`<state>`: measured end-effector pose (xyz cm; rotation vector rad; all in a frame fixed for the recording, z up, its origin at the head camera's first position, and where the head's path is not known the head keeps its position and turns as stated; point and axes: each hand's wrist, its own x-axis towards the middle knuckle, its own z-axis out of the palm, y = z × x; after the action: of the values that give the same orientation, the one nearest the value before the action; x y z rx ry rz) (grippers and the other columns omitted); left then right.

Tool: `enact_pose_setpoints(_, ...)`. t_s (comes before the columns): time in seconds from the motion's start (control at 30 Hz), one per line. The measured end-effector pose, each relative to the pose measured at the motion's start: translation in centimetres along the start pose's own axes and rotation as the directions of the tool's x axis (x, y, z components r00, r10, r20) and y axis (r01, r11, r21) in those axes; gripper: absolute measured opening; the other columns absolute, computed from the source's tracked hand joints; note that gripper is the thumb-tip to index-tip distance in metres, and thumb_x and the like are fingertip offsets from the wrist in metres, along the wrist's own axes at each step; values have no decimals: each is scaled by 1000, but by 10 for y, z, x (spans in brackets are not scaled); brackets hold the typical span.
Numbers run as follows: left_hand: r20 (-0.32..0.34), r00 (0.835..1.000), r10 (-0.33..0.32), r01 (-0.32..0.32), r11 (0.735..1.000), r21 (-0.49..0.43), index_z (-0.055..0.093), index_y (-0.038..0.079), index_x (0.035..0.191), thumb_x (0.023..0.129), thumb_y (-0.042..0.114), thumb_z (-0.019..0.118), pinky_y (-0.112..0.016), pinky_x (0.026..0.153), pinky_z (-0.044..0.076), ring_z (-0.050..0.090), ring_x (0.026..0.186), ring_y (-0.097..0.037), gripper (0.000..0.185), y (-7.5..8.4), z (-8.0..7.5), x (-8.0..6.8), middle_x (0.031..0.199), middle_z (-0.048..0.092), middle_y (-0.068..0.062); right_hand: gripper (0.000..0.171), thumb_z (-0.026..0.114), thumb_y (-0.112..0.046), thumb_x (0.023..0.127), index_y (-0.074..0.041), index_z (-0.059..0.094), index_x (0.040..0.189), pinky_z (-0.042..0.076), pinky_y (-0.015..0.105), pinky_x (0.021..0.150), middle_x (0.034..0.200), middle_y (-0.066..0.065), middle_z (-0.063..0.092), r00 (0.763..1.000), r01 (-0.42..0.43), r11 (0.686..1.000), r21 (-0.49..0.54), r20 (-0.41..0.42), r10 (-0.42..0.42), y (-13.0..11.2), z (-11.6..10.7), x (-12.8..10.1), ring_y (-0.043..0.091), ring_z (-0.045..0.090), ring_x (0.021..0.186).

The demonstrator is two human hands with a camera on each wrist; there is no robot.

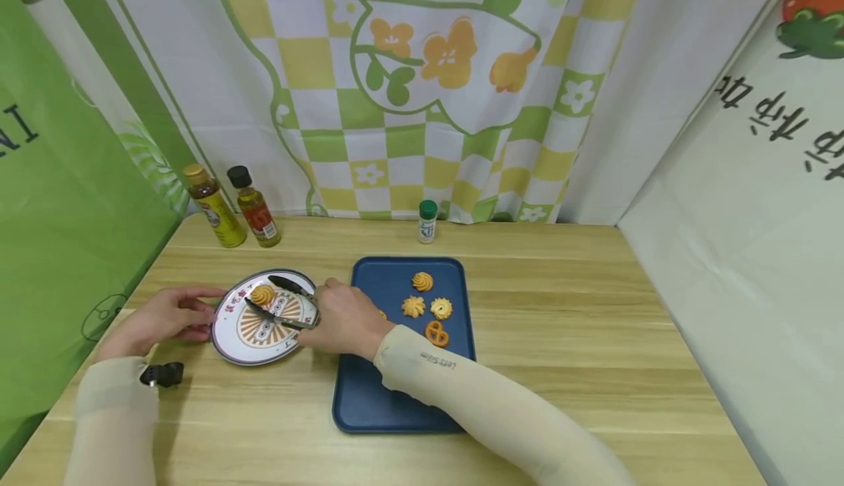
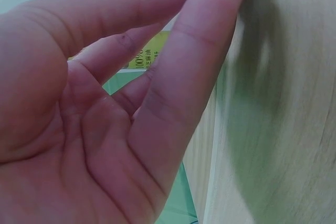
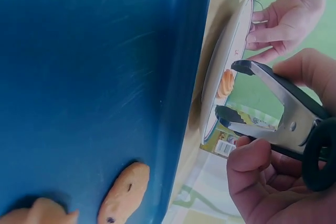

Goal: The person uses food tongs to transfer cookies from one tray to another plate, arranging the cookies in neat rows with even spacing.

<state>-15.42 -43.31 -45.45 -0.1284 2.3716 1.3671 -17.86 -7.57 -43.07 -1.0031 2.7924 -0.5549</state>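
Here the right hand point(image 1: 348, 319) clamps its grip on tongs point(image 3: 290, 128) whose tips stand apart on either side of a swirled cookie point(image 1: 262, 295) lying on a white plate point(image 1: 232, 341). The left hand point(image 1: 160, 317) pinches the plate's rim. Beside it on the desk point(image 1: 560, 325) sits a blue tray point(image 1: 376, 398).

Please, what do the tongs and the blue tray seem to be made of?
The tongs: probably metal, smooth and shiny, reflecting light; their black tips look matte, perhaps plastic or silicone.
The tray: likely plastic; its even satin blue shows pale scratches.
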Motion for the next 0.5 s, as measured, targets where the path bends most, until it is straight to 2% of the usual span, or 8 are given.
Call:
enact_pose_setpoints(0.23,1,1000,-11,11,1000,8,32,-17,165,110,-4,61,-32,85,74,75,91,-11,63,2,0,0,117,69,-15,64,85,-49,93,-5,75,138,65,28,81,123,7,75,999,-18,999,26,-37,19,11,-2,-13,16,68,96)
enact_pose_setpoints(0.5,-6,1000,-16,16,999,37,33,-18,164,111,-4,60,-32,85,74,74,91,-11,61,3,1,0,119,69,-18,63,88,-46,91,-2,75,135,53,23,67,112,6,72,996,-40,993,110,-72,48,22,-4,-29,14,61,84)
